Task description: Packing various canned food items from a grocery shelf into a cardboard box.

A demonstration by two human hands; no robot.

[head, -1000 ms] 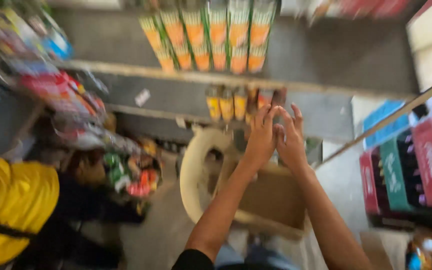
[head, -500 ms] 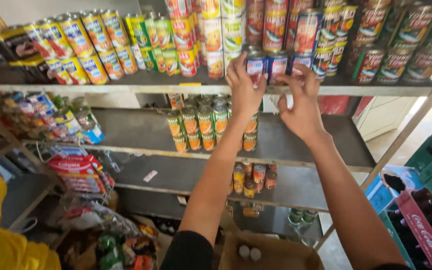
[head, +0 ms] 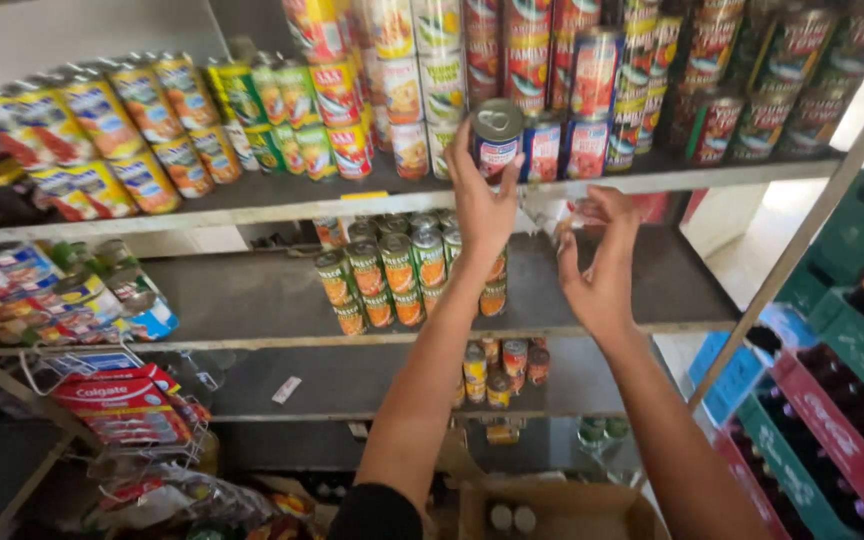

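Metal shelving (head: 282,205), stocked with stacked tins: left hand (head: 482,205) grips a blue-labelled can (head: 497,140) at the top shelf's front edge. Right hand (head: 597,265) hangs beside it, fingers loosely curled, holding nothing. Shelving step apparently underway; seating the can calls for a level push rearward.

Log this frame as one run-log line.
left hand: grips can at top shelf edge | right hand: open, empty, below shelf | cardboard box: floor

Glossy metal can (head: 497,135) with paper label, matt grey metal shelf (head: 252,200), rough brown cardboard box (head: 562,510).
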